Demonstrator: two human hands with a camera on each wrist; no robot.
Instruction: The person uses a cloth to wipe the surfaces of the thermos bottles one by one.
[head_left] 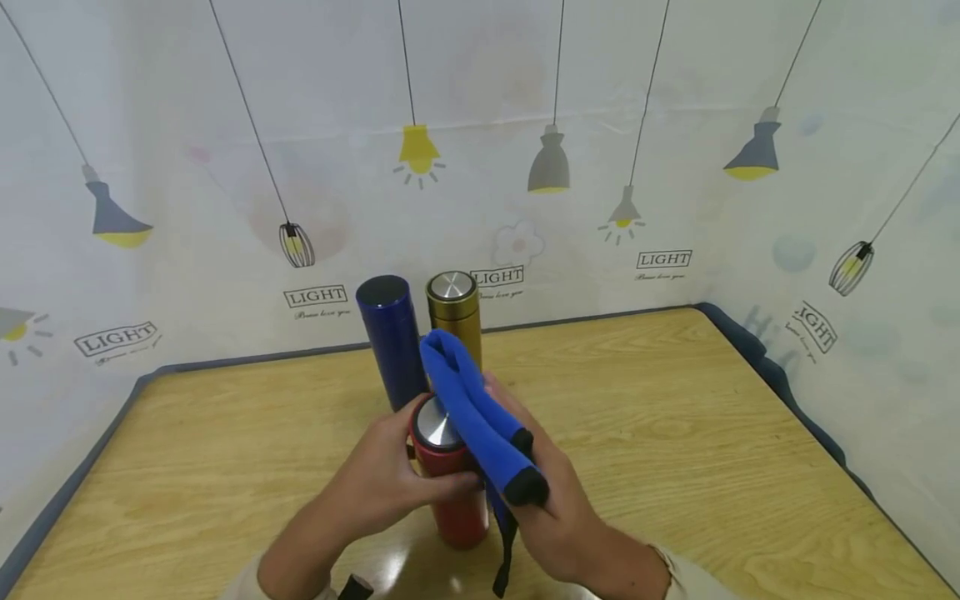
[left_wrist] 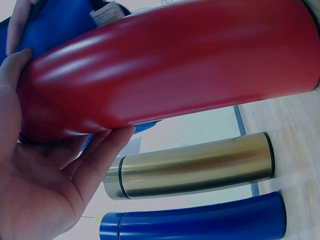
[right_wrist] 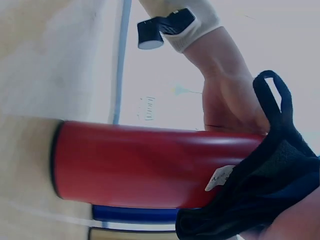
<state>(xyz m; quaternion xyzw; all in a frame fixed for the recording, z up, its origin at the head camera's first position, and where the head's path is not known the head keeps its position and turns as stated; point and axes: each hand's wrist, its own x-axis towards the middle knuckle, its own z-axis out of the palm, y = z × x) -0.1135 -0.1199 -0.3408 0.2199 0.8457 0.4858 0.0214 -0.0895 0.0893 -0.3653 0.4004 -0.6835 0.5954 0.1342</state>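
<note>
A red thermos bottle (head_left: 459,523) with a silver-topped lid stands upright on the table. My left hand (head_left: 378,479) grips it just below the lid, fingers behind and thumb across the front. My right hand (head_left: 558,512) holds a folded blue fabric bottle sleeve (head_left: 468,417) with black trim against the thermos's right side, partly over the lid. A black loop (right_wrist: 272,97) hangs from the sleeve, and a white label (right_wrist: 220,177) shows at its edge in the right wrist view. In the left wrist view the red thermos (left_wrist: 175,70) lies across the left palm.
Behind the red thermos stand a dark blue thermos (head_left: 390,342) and a gold thermos (head_left: 467,329), side by side. They rest on a wood-grain table (head_left: 675,433). A white lamp-printed sheet (head_left: 480,192) rises along the back and sides.
</note>
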